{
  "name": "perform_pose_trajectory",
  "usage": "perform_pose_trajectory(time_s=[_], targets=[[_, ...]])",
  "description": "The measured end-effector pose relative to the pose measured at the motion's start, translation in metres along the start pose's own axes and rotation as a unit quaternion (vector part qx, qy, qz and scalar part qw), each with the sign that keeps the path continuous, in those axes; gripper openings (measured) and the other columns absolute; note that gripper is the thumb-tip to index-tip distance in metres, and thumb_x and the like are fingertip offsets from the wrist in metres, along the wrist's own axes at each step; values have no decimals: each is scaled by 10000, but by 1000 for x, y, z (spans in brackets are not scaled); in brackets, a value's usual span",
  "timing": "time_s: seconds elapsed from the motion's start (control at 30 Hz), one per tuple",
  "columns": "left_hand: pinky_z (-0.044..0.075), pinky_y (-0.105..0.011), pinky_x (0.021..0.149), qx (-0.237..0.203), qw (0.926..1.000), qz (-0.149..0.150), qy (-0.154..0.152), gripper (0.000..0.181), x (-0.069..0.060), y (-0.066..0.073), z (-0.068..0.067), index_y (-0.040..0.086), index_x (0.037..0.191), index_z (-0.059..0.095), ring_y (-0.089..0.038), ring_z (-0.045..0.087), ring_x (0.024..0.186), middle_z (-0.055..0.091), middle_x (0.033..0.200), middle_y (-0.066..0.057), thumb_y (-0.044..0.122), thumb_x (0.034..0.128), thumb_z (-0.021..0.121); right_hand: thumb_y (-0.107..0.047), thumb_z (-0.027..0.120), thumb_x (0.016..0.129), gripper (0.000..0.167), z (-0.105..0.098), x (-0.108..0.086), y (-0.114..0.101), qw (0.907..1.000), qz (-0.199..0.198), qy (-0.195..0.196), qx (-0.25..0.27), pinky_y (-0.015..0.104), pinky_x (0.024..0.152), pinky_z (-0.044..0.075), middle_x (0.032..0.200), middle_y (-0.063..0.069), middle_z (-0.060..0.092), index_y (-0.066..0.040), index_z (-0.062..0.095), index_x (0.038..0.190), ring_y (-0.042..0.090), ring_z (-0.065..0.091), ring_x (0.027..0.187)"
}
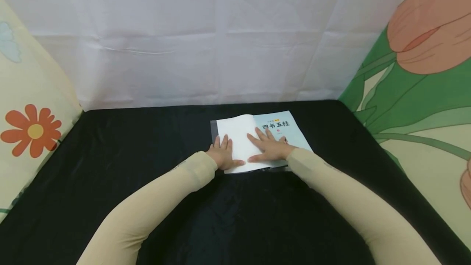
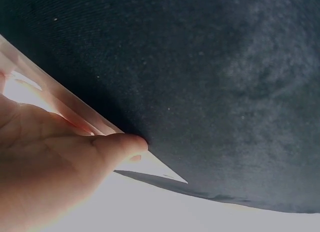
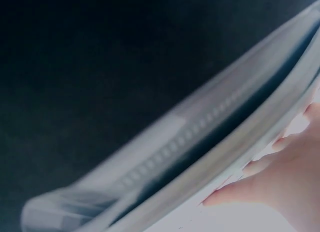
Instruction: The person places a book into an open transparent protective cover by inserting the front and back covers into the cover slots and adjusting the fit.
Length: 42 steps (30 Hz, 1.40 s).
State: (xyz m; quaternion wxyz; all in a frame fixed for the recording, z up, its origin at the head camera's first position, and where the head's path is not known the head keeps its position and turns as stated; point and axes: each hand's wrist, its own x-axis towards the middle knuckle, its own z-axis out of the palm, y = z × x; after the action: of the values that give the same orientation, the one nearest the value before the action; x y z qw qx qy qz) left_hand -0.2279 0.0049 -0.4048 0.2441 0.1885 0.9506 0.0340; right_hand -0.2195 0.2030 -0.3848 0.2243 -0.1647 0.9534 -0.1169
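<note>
A book lies on the black-covered table, with a blank white side at left and a pale blue side with dark printed characters at right. On the white side rests my left hand, fingers spread. In the left wrist view its thumb lies along the edge of a white sheet. Across the middle of the book my right hand presses flat with spread fingers. The right wrist view shows the book's thick page edge beside that hand. Below it is a blurred, translucent ridged strip.
Black cloth covers the table around the book. A white curtain hangs behind. Flower-printed panels stand at the left and right. A dark strip shows at the book's left edge.
</note>
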Motion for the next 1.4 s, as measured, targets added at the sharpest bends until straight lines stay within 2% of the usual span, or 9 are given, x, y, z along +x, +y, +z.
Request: perform_pose_trajectory(time_s=[0.23,0.4,0.57,0.63,0.8,0.87,1.07,1.2,1.4], targets=[[136,-452,1165,32,10000,-30,-34,923,-8,4,-5,31,1556,98,-344,-29,1473,-27,1626,-116,638,944,428,-619,527,910,906,-2,0,-1,10000,34,6,-4,822,929,-37,1604,157,-125,-190,88,1577,497,-135,1409],[144,-444,1165,-50,10000,-22,-35,904,-18,8,-11,23,1553,113,-342,-15,1474,-5,1627,-121,617,953,436,-543,483,965,806,-8,1,5,9996,-65,-101,251,789,978,-25,1614,140,-83,-183,100,1576,467,-111,1427],[156,-437,1163,-60,10000,16,67,897,-21,10,-11,17,1550,135,-339,8,1475,20,1626,-125,609,953,448,-448,555,965,793,-17,2,11,9994,-337,9,112,631,1112,74,1613,161,50,-102,165,1562,405,47,1457],[155,-447,1162,-46,9999,24,112,906,-15,9,-7,17,1549,139,-344,4,1474,21,1626,-127,615,947,456,-458,590,944,829,-17,2,12,9993,-367,103,47,595,1127,102,1608,172,85,-80,179,1557,392,86,1458],[145,-451,1163,-4,9999,51,111,916,-12,8,-4,23,1552,129,-350,-13,1473,9,1626,-128,627,943,451,-522,559,938,862,-10,1,17,9999,-80,76,34,724,1050,43,1609,188,-13,-124,127,1569,435,-22,1448],[144,-439,1165,20,9999,79,66,912,-18,11,-8,25,1553,120,-345,-14,1474,4,1625,-127,626,947,439,-532,538,945,853,-7,0,19,10000,-4,65,-36,760,1015,20,1604,197,-49,-143,110,1572,453,-58,1439],[137,-429,1168,-5,10000,39,-8,912,-23,10,-12,32,1556,105,-333,-17,1476,-7,1627,-116,627,948,433,-531,541,944,843,-5,0,20,9999,-76,138,41,780,991,-3,1607,188,-33,-160,120,1572,466,-66,1434],[124,-438,1169,9,9999,-30,-120,922,-16,7,-8,36,1558,83,-338,-50,1472,-39,1627,-111,633,947,428,-529,542,944,839,-5,1,17,9999,-78,85,26,787,984,3,1613,167,-29,-170,118,1573,462,-61,1437],[111,-474,1165,8,9999,-90,-102,997,12,-3,5,52,1561,49,-357,-82,1464,-84,1621,-104,695,903,433,-530,537,947,828,-9,3,10,9999,-49,49,-93,800,971,28,1617,154,-18,-173,128,1573,461,-45,1439]])
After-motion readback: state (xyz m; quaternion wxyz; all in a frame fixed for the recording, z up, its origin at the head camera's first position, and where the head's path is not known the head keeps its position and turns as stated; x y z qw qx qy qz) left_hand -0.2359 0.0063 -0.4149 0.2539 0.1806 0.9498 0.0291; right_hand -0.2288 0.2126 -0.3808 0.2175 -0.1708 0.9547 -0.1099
